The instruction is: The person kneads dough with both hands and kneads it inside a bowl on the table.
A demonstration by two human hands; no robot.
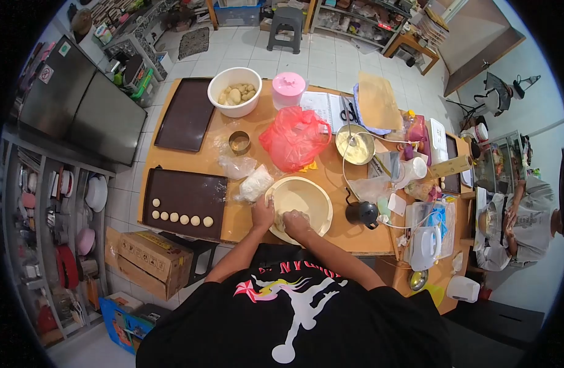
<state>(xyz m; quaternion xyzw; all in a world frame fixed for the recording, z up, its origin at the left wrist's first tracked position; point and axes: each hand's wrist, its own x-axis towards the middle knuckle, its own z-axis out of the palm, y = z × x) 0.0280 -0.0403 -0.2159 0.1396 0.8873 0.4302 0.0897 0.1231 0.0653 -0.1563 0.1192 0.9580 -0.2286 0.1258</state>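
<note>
A wide cream bowl [322,199] stands at the table's near edge, with pale flour or dough residue inside. My left hand [263,211] is at its left rim, fingers closed over the edge. Inside the bowl my right hand [296,224] is curled into a fist, its fingers coated pale, against a lump of pale dough [280,222] mostly hidden by the hands. Just beyond the left hand lies a plastic bag of white powder [256,182]. On the left, a dark baking tray [187,190] bears several small round dough balls [184,219] along its near side.
A red plastic bag [295,138], a pink-lidded tub [288,90] and a white basin [234,72] stand farther back. Right of the bowl are a black hand mixer [361,213] and a metal bowl [371,149] of yellow filling. Another person [524,221] sits at the far right.
</note>
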